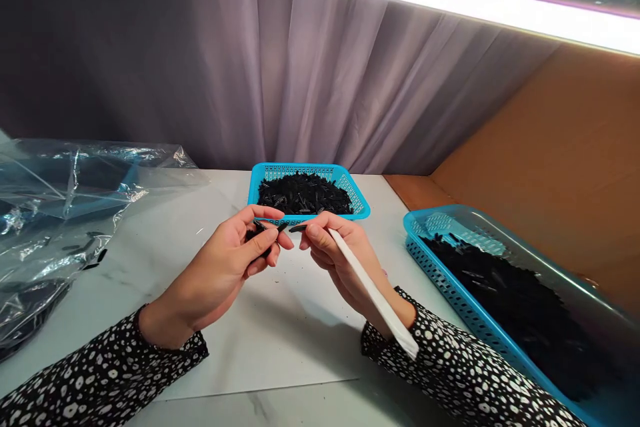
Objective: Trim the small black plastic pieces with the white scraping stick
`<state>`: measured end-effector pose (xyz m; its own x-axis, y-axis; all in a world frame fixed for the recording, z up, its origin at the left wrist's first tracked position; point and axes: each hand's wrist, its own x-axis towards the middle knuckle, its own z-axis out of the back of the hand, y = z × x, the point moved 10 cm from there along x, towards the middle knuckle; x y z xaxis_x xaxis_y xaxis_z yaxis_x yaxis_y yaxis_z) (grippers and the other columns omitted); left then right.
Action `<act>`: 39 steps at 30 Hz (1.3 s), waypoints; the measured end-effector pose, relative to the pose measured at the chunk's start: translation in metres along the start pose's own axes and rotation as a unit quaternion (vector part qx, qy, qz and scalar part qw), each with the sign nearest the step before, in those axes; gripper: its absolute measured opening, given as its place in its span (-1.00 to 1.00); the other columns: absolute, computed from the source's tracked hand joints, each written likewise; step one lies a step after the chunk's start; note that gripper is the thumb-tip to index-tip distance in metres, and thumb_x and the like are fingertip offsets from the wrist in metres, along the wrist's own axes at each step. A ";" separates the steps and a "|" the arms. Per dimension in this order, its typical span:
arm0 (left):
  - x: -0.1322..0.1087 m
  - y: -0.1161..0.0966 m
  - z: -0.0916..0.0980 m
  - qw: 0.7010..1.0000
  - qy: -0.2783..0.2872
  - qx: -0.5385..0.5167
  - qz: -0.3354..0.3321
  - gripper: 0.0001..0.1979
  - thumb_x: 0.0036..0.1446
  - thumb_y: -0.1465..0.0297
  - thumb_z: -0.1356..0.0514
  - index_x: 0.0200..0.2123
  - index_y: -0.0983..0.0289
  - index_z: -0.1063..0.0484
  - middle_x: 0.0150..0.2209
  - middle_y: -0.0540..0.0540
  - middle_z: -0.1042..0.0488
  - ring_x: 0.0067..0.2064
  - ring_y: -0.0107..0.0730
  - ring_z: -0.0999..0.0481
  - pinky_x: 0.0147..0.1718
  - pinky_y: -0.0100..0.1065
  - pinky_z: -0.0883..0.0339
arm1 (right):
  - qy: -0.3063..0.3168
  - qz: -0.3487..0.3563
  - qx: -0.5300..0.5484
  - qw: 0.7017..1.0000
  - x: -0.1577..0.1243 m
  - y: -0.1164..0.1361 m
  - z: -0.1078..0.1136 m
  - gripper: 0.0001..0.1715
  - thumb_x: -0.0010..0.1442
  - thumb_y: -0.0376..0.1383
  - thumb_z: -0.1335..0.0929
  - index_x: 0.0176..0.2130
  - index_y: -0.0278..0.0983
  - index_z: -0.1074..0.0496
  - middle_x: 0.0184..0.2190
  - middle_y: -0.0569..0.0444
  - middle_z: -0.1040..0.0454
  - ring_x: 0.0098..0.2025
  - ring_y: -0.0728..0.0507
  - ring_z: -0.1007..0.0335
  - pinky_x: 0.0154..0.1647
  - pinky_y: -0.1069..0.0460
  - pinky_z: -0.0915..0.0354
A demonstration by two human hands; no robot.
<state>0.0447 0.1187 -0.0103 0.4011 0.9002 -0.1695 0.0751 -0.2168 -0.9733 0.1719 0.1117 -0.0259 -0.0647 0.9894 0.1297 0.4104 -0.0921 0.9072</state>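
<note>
My left hand is closed in a pinch on small black plastic pieces, held above the white table. My right hand grips a long white flat tool whose handle runs back along my wrist; its dark tip points at the pieces in my left fingers. Both hands meet just in front of a small blue basket full of black pieces.
A larger blue basket of black parts sits at the right, beside a brown cardboard wall. Crumpled clear plastic bags lie at the left. A grey curtain hangs behind the table.
</note>
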 end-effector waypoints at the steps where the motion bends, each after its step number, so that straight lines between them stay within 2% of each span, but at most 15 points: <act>1: 0.000 0.000 0.000 1.000 0.001 0.007 -0.001 -0.90 0.30 0.43 -0.20 -0.11 0.25 -0.41 -0.36 0.00 -0.56 -0.45 -0.56 -0.27 -0.51 -0.49 -0.10 | -0.001 -0.002 0.001 1.000 0.000 0.001 -0.001 -0.63 0.10 -0.09 -0.53 -0.50 -0.29 -0.45 -0.64 0.26 -0.24 -0.61 0.09 0.21 -0.59 0.07 0.24; 5: 0.000 0.000 0.002 1.000 -0.002 0.024 -0.001 -0.90 0.30 0.41 -0.21 -0.12 0.23 -0.38 -0.37 -0.02 -0.56 -0.46 -0.57 -0.27 -0.50 -0.48 -0.10 | -0.013 -0.014 0.000 1.000 -0.001 0.002 0.000 -0.66 0.12 -0.13 -0.50 -0.50 -0.29 -0.43 -0.67 0.28 -0.19 -0.62 0.09 0.20 -0.59 0.08 0.22; 10: 0.000 0.000 0.001 0.999 0.006 0.041 -0.004 -0.90 0.30 0.38 -0.21 -0.17 0.22 -0.33 -0.39 -0.04 -0.55 -0.45 -0.56 -0.29 -0.44 -0.45 -0.16 | -0.010 -0.029 0.055 0.998 -0.001 0.000 0.001 -0.78 0.15 -0.17 -0.38 -0.42 -0.25 -0.38 -0.49 0.13 -0.48 -0.63 0.06 0.04 -0.66 0.10 0.22; 15: -0.002 -0.001 -0.005 0.998 0.030 0.062 -0.013 -0.87 0.28 0.36 -0.21 -0.15 0.21 -0.31 -0.40 -0.04 -0.54 -0.45 -0.53 -0.32 -0.39 -0.40 -0.19 | 0.013 -0.024 -0.007 1.000 -0.001 -0.002 -0.003 -0.78 0.15 -0.15 -0.47 -0.27 -0.26 -0.54 -0.61 0.27 -0.28 -0.64 0.09 0.20 -0.64 0.09 0.23; 17: -0.002 -0.002 -0.006 0.997 0.030 0.067 -0.018 -0.86 0.27 0.36 -0.22 -0.16 0.21 -0.31 -0.40 -0.05 -0.53 -0.45 -0.53 -0.32 -0.39 -0.39 -0.19 | 0.024 -0.014 -0.039 0.999 -0.002 -0.002 -0.005 -0.75 0.11 -0.15 -0.51 -0.25 -0.25 -0.58 -0.64 0.29 -0.20 -0.63 0.07 0.19 -0.62 0.07 0.20; 21: -0.001 -0.002 -0.006 0.998 0.030 0.062 -0.012 -0.89 0.28 0.34 -0.22 -0.20 0.21 -0.33 -0.39 -0.04 -0.53 -0.44 -0.53 -0.30 -0.38 -0.40 -0.20 | 0.010 0.028 -0.082 0.996 -0.002 0.004 -0.001 -0.78 0.09 -0.13 -0.54 -0.29 -0.22 -0.62 -0.65 0.27 -0.17 -0.59 0.04 0.14 -0.59 0.05 0.16; 24: 0.000 -0.002 -0.004 0.999 0.017 0.040 0.006 -0.92 0.32 0.36 -0.15 -0.19 0.23 -0.39 -0.35 -0.01 -0.53 -0.42 -0.52 -0.30 -0.41 -0.41 -0.18 | 0.001 0.031 -0.075 0.997 -0.001 0.005 0.002 -0.79 0.08 -0.14 -0.54 -0.32 -0.21 -0.62 -0.64 0.26 -0.17 -0.58 0.04 0.14 -0.57 0.05 0.16; 29: 0.000 -0.001 0.003 0.999 -0.014 0.035 0.013 -0.93 0.36 0.38 -0.09 -0.15 0.22 -0.35 -0.36 -0.01 -0.54 -0.43 -0.51 -0.27 -0.48 -0.42 -0.10 | -0.014 0.004 -0.046 0.999 0.000 0.001 0.005 -0.76 0.09 -0.13 -0.54 -0.34 -0.24 -0.58 -0.66 0.32 -0.06 -0.60 0.05 0.22 -0.59 0.05 0.20; 35: 0.000 0.000 0.005 0.998 -0.015 0.057 0.002 -0.82 0.35 0.28 -0.16 -0.30 0.23 -0.34 -0.35 0.00 -0.53 -0.44 -0.50 -0.25 -0.49 -0.40 -0.07 | -0.018 -0.010 -0.028 0.999 -0.003 0.001 0.003 -0.58 0.09 -0.07 -0.52 -0.51 -0.24 -0.34 -0.65 0.33 -0.02 -0.60 0.06 0.27 -0.60 0.07 0.23; 39: 0.000 -0.003 0.003 0.998 -0.008 0.065 -0.009 -0.76 0.28 0.22 -0.22 -0.35 0.25 -0.42 -0.40 0.00 -0.48 -0.48 -0.49 -0.20 -0.51 -0.38 -0.05 | -0.021 -0.020 -0.022 0.999 -0.005 0.001 0.001 -0.58 0.10 -0.08 -0.51 -0.50 -0.24 -0.32 -0.64 0.33 0.02 -0.58 0.05 0.28 -0.58 0.08 0.23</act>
<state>0.0421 0.1208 -0.0077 0.3855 0.9098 -0.1538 -0.0382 -0.1508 -0.9878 0.1737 0.1070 -0.0262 -0.0416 0.9962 0.0762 0.3681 -0.0556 0.9281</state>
